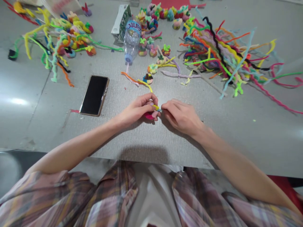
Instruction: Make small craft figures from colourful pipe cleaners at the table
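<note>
In my left hand [139,108] is a small pipe-cleaner figure [149,116] in pink, magenta and yellow, pinched between thumb and fingers. A yellow pipe cleaner [147,85] sticks out above that hand, toward an orange strand. My right hand [181,114] is closed, thumb against forefinger, on a light blue pipe-cleaner end [159,110] at the figure's right side. The two hands nearly meet just above the table. Just beyond them lies a finished-looking little piece in brown and blue [148,78].
A phone [94,95] lies left of my hands. Beyond are a plastic bottle [132,39] on its side, a green-and-white carton [121,23] and several small fuzzy figures [166,49]. Loose pipe cleaners [222,53] are heaped at right; another colourful pile [68,34] sits at left.
</note>
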Demonstrator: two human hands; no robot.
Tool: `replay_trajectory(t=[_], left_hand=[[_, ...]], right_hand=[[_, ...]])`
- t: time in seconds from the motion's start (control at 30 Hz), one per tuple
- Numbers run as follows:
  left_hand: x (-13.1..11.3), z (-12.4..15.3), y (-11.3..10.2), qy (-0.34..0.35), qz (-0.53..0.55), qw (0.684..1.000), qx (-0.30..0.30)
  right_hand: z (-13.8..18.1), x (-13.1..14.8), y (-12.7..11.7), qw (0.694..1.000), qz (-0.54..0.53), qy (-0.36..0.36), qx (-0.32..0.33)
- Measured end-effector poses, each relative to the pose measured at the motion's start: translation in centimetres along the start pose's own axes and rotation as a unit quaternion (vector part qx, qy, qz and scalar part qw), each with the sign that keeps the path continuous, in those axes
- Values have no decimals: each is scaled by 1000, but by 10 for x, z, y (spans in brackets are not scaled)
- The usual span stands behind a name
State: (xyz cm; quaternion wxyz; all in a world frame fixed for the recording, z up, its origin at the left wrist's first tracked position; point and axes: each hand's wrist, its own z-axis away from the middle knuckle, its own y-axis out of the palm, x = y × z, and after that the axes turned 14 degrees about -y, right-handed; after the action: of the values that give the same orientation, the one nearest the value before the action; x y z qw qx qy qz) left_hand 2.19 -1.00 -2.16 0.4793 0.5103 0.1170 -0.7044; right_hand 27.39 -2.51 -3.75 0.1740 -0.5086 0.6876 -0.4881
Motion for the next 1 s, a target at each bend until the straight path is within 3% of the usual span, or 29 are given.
replay_trajectory(t=[0.2,0.37,1.0], left_hand=[[2,1,9,35,-84,995,-36],[2,3,14,57,-85,993,-64],[-9,0,-2,121,-99,974,-162]], right_hand=[[1,5,-1,1000,-10,5,-26],[-1,10,0,999,-28,24,-26],[5,-16,-24,999,9,20,-28]])
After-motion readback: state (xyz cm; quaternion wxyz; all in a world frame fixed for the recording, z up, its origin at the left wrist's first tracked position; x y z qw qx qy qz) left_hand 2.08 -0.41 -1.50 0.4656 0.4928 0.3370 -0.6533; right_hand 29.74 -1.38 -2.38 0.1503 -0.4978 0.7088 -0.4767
